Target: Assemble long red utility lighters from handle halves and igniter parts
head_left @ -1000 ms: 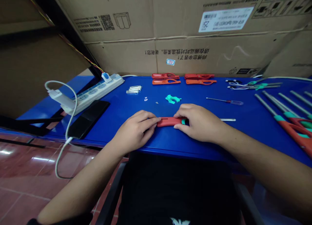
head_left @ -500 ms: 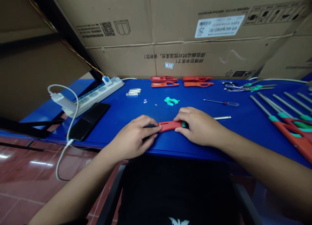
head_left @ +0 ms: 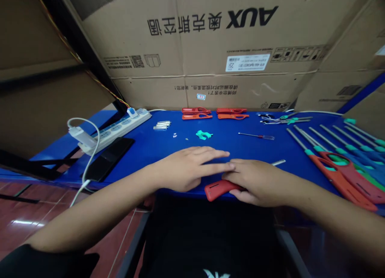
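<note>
A red long-nosed lighter (head_left: 221, 188) is held by my right hand (head_left: 255, 181) at the table's front edge. Its slotted handle end points left, and its metal tube shows beyond my knuckles. Above the handle, my left hand (head_left: 186, 167) reaches across with fingers stretched out, its fingertips against the back of my right fingers. The part of the lighter under my right hand is hidden. Beyond my hands lie green plastic pieces (head_left: 204, 134) and a screwdriver (head_left: 257, 136) with a clear handle.
Several assembled lighters (head_left: 339, 169) lie at the right. Orange-red handle shells (head_left: 197, 113) line the back, near small clear cylinders (head_left: 162, 124). At the left are a power strip (head_left: 116, 129), a black phone (head_left: 111, 157) and a white cable. A cardboard box (head_left: 204, 49) stands behind.
My left hand has let go of the lighter's handle end and moved over toward my right hand. The lighter has come nearer to the front edge and tilted. The view has shifted.
</note>
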The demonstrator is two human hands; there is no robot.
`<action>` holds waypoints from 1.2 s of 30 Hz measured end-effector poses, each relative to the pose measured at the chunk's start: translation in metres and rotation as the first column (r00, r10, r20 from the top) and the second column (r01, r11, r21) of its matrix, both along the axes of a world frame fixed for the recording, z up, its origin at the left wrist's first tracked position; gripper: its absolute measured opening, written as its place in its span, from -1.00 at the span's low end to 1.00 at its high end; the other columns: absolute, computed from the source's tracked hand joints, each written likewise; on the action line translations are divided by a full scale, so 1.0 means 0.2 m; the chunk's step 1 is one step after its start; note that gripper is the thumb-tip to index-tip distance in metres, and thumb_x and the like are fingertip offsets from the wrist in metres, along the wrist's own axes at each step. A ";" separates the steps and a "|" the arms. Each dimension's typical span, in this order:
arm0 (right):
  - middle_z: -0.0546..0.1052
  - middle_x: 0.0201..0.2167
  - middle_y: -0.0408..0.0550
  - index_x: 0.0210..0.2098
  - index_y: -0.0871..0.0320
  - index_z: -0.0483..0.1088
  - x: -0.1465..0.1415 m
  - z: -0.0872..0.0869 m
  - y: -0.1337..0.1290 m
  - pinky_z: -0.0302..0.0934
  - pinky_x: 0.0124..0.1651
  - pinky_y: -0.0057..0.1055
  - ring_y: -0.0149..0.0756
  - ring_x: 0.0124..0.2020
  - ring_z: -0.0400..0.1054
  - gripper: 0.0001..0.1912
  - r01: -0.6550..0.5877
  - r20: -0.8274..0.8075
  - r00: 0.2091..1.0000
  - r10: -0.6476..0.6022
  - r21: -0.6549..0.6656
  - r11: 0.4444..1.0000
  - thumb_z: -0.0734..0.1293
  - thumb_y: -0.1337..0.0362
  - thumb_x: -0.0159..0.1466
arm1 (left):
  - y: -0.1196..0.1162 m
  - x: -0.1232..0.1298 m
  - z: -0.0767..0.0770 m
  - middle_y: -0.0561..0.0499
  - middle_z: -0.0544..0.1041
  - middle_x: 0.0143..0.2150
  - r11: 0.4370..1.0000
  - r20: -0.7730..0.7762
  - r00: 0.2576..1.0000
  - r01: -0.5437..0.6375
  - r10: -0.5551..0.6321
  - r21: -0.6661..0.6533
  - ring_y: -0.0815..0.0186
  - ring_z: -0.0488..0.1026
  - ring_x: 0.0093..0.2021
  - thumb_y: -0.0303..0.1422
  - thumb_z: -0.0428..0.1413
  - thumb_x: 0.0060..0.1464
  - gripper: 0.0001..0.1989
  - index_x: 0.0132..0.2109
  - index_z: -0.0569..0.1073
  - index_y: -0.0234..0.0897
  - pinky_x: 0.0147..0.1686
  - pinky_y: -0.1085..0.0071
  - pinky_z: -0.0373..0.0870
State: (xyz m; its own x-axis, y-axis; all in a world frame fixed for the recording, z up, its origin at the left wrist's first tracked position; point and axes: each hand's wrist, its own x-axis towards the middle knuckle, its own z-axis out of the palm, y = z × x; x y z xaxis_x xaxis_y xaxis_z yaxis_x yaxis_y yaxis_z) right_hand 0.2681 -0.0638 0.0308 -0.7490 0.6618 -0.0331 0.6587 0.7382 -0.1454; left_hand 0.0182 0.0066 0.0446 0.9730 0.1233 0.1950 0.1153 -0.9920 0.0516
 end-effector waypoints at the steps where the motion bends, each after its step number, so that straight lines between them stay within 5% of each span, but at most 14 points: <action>1: 0.53 -0.15 0.09 -0.10 0.22 0.50 0.00 0.01 0.01 0.34 -0.05 -0.17 -0.09 -0.10 0.40 -0.77 -0.015 0.013 1.000 0.015 -0.013 1.000 0.32 0.32 0.27 | 0.01 0.00 0.01 -0.13 0.19 0.42 0.999 0.063 0.997 -0.039 0.039 0.004 0.12 0.24 0.34 -0.57 0.01 0.14 -0.30 0.40 0.14 -0.14 0.28 0.11 0.27; 5: 0.52 -0.26 0.01 -0.21 0.23 0.49 -0.06 0.05 0.00 0.33 -0.21 -0.22 -0.14 -0.23 0.38 -0.85 -0.168 0.084 0.984 0.160 0.100 0.981 0.32 0.32 0.26 | 0.06 0.00 0.01 -0.16 0.23 0.39 0.992 0.168 0.978 -0.125 0.127 -0.021 0.13 0.22 0.35 -0.49 0.03 0.17 -0.32 0.41 0.10 -0.20 0.32 0.11 0.21; 9: 0.51 -0.37 -0.05 -0.29 0.25 0.49 -0.14 0.10 -0.04 0.29 -0.28 -0.30 -0.25 -0.35 0.35 -0.89 -0.302 -0.017 0.947 0.322 0.297 0.906 0.31 0.37 0.27 | 0.09 0.09 -0.04 -0.19 0.12 0.45 0.988 0.065 0.987 0.147 -0.144 -0.053 0.08 0.06 0.45 -0.28 0.09 0.19 -0.22 0.46 -0.03 -0.31 0.41 0.12 0.04; 12: 0.54 -0.36 -0.03 -0.18 0.29 0.50 -0.16 0.17 -0.08 0.31 -0.26 -0.35 -0.29 -0.33 0.39 -0.79 -0.268 -0.232 0.893 0.386 0.416 0.869 0.22 0.36 0.37 | 0.06 0.17 -0.07 -0.22 0.11 0.46 0.977 0.232 0.955 0.203 -0.182 -0.066 0.13 -0.01 0.47 -0.15 -0.01 0.27 -0.23 0.47 -0.12 -0.36 0.43 0.13 -0.03; 17: 0.63 -0.22 -0.03 -0.12 0.20 0.49 -0.08 0.20 -0.10 0.36 0.02 -0.40 -0.31 -0.02 0.45 -0.78 -0.210 -0.446 0.781 0.437 0.472 0.856 0.21 0.43 0.41 | 0.03 0.21 0.01 -0.14 0.47 0.23 0.985 0.382 0.909 0.154 -0.170 0.071 0.27 0.33 0.31 -0.32 -0.13 0.37 -0.45 0.42 0.01 -0.30 0.36 0.20 0.14; 20: 0.60 -0.01 -0.09 0.01 0.02 0.49 0.00 0.17 -0.08 0.24 0.25 -0.14 -0.16 0.25 0.28 -0.73 -0.108 -0.433 0.823 0.369 0.518 0.849 0.29 0.37 0.36 | 0.02 0.16 0.08 -0.14 0.62 -0.07 0.974 0.301 0.945 0.065 -0.130 0.217 0.19 0.55 -0.01 -0.32 -0.13 0.38 -0.61 0.25 0.30 -0.32 0.08 0.18 0.41; 23: 0.53 0.07 -0.01 0.04 -0.05 0.48 0.05 0.14 -0.04 0.17 0.28 0.05 -0.07 0.21 0.33 -0.67 0.050 -0.503 0.833 0.232 0.487 0.872 0.38 0.30 0.28 | 0.01 0.10 0.14 -0.15 0.62 -0.23 0.955 0.154 0.987 -0.079 0.036 0.286 0.12 0.57 -0.22 -0.23 -0.07 0.37 -0.62 0.16 0.39 -0.36 -0.20 0.18 0.45; 28: 0.59 -0.19 -0.01 0.01 0.07 0.46 0.05 0.07 0.02 0.39 -0.04 -0.20 -0.20 -0.15 0.47 -0.65 0.168 -0.620 0.777 0.109 0.370 0.914 0.44 0.31 0.22 | -0.03 0.02 0.16 -0.12 0.63 -0.30 0.936 -0.008 0.961 -0.267 0.276 0.230 0.11 0.58 -0.33 -0.08 -0.05 0.35 -0.56 0.11 0.43 -0.33 -0.30 0.21 0.45; 36: 0.59 -0.22 0.11 -0.10 0.28 0.53 -0.03 0.00 0.08 0.27 -0.15 -0.18 -0.14 -0.24 0.41 -0.70 0.074 -0.199 0.979 0.035 0.516 0.853 0.27 0.20 0.37 | -0.01 0.01 0.08 -0.07 0.59 -0.37 0.901 -0.134 0.912 -0.345 0.388 0.264 0.10 0.56 -0.39 -0.05 -0.02 0.32 -0.55 0.16 0.45 -0.21 -0.36 0.22 0.44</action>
State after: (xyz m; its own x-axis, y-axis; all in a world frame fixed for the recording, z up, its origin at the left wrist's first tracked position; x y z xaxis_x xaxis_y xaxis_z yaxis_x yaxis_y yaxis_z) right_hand 0.2620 -0.0481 0.0300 -0.6909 0.5553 0.4630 0.6724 0.7288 0.1293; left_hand 0.0193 0.0052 0.0599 0.8881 0.4511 0.0884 0.4589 -0.8588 -0.2277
